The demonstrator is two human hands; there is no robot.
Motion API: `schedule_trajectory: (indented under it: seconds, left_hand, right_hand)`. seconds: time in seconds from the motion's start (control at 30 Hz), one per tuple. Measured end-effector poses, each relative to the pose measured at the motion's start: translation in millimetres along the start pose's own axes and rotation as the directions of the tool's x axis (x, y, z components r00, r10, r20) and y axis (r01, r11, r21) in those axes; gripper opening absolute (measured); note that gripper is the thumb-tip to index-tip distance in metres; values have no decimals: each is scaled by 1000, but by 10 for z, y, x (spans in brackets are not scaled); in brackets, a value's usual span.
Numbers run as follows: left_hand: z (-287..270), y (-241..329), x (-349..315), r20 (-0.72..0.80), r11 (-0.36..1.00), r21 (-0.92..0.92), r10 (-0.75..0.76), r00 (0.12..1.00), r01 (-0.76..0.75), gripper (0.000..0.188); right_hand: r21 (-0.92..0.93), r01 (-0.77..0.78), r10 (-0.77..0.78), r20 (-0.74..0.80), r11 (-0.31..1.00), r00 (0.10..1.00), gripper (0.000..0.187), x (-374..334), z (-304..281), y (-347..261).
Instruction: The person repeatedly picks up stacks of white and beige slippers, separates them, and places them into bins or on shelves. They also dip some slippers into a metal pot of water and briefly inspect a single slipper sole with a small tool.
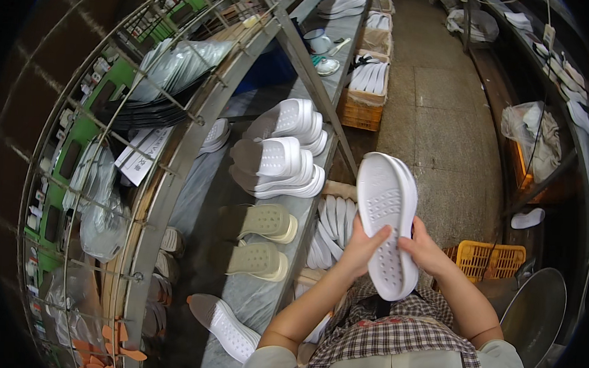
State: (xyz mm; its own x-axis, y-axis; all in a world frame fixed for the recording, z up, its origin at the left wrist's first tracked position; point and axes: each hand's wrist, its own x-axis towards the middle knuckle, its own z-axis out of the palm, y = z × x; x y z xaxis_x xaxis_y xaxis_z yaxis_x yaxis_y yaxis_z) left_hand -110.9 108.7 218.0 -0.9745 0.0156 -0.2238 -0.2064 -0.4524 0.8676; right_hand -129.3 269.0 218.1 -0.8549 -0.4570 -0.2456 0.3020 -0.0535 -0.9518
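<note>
Both my hands grip a white shoe sole [388, 220] in front of my chest, its hollow, dimpled inner face turned up toward me. A second white sole edge shows along its right side, so it may be a stacked pair. My left hand [363, 245] wraps the left edge, thumb on the inner face. On the opposite edge, my right hand [429, 248] holds with its thumb over the rim. To the left, a marble-patterned bench [237, 295] carries stacked white soles [286, 160], beige soles [268, 223] and a single white sole [235, 329].
A metal rack [277, 24] with plastic bags [173, 69] stands at far left. Below the bench, a box of white soles [332, 227] sits near my left arm. An orange basket [491, 260] is at right, by a large round dish-shaped object [536, 317]. Beyond runs a floor aisle [440, 125].
</note>
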Motion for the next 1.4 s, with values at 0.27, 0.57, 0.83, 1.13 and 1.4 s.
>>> schedule_trajectory:
  seconds: [0.27, 0.57, 0.83, 1.13, 1.4]
  left_hand:
    - [-1319, 1192, 411, -83, 500, 705, 762, 642, -503, 79]
    - [-4085, 2084, 1588, -250, 899, 391, 310, 917, -198, 57]
    - [-4027, 2140, 952, -59, 970, 225, -77, 995, 89, 55]
    - [-4761, 2154, 1449, -136, 825, 346, -426, 894, 446, 70]
    - [-3658, 2344, 1068, -428, 821, 538, 70, 901, 192, 53]
  right_hand:
    - [561, 50, -61, 0, 826, 998, 87, 72, -127, -92]
    - [432, 110, -25, -199, 895, 980, 89, -200, -312, 135]
    - [427, 15, 131, -311, 904, 941, 89, -384, -335, 272]
    - [439, 37, 114, -314, 898, 943, 91, -437, -236, 324]
    - [341, 77, 85, -437, 937, 895, 90, -593, -302, 405]
